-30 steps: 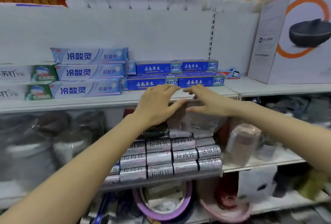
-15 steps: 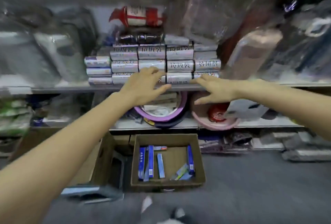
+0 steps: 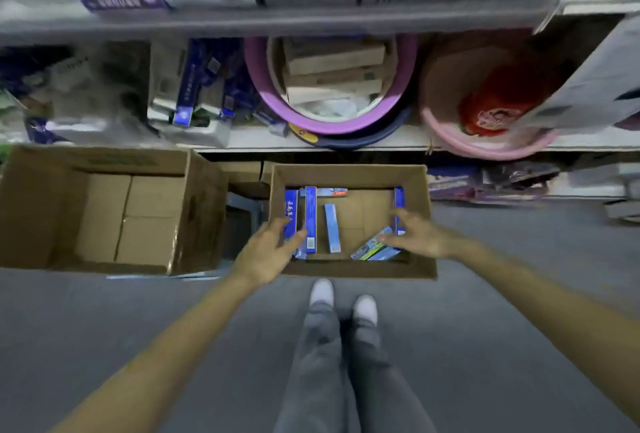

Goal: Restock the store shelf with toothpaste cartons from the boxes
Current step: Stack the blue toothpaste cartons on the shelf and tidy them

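Long, narrow toothpaste cartons [image 3: 310, 217], mostly dark blue with one paler and a green-tinted pair, lie loose in the bottom of an open cardboard box [image 3: 349, 174] on the floor. The left hand [image 3: 266, 254] and right hand [image 3: 417, 235] hang over its near corners, fingers spread wide, holding nothing. A larger open box [image 3: 104, 210] stands to the left; a purple basin [image 3: 329, 122] and a pink basin [image 3: 440, 117] sit on the low shelf [image 3: 381, 142] behind.
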Demonstrator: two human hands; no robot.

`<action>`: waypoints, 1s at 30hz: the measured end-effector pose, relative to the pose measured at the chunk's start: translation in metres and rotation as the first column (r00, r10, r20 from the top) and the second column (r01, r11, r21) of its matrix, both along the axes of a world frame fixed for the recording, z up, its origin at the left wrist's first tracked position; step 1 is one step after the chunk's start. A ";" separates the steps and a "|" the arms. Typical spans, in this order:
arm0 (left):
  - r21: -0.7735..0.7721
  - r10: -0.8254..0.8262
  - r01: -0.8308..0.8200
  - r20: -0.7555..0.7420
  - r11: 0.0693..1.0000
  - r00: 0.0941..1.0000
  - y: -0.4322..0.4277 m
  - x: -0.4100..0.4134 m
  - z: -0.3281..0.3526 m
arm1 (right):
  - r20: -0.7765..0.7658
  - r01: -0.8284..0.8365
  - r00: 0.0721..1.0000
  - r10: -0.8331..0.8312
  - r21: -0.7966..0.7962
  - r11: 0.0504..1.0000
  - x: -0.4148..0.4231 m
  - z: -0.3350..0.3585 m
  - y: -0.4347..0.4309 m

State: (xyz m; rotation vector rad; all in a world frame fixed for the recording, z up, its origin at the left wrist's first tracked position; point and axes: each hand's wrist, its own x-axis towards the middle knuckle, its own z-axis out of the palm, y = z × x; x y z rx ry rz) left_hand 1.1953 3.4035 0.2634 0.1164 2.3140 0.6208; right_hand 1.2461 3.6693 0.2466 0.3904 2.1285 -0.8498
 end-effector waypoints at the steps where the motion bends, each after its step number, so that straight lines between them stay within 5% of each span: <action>1: 0.008 0.046 -0.046 0.043 0.999 0.998 -0.001 0.007 -0.019 | 0.035 0.064 0.997 -0.063 -0.024 0.998 0.004 -0.025 -0.006; 6: 0.071 0.255 -0.270 0.167 0.960 0.952 -0.008 0.015 -0.108 | 0.163 0.411 0.906 -0.391 -0.116 0.904 0.015 -0.128 -0.039; 13: 0.040 0.459 -0.481 0.240 0.876 0.855 -0.007 -0.016 -0.231 | 0.346 0.825 0.564 -0.750 -0.192 0.532 0.011 -0.233 -0.080; 17: 0.068 0.543 -0.590 0.316 0.805 0.778 0.000 -0.029 -0.289 | 0.293 0.876 0.478 -0.828 -0.218 0.429 -0.005 -0.285 -0.089; 23: 0.078 0.540 -0.624 0.427 0.777 0.725 0.015 -0.036 -0.354 | 0.227 0.832 0.553 -0.802 -0.201 0.517 -0.040 -0.359 -0.097; 30: 0.173 0.536 -0.672 0.477 0.721 0.697 0.031 -0.031 -0.375 | 0.398 0.913 0.403 -0.824 -0.234 0.334 -0.055 -0.404 -0.124</action>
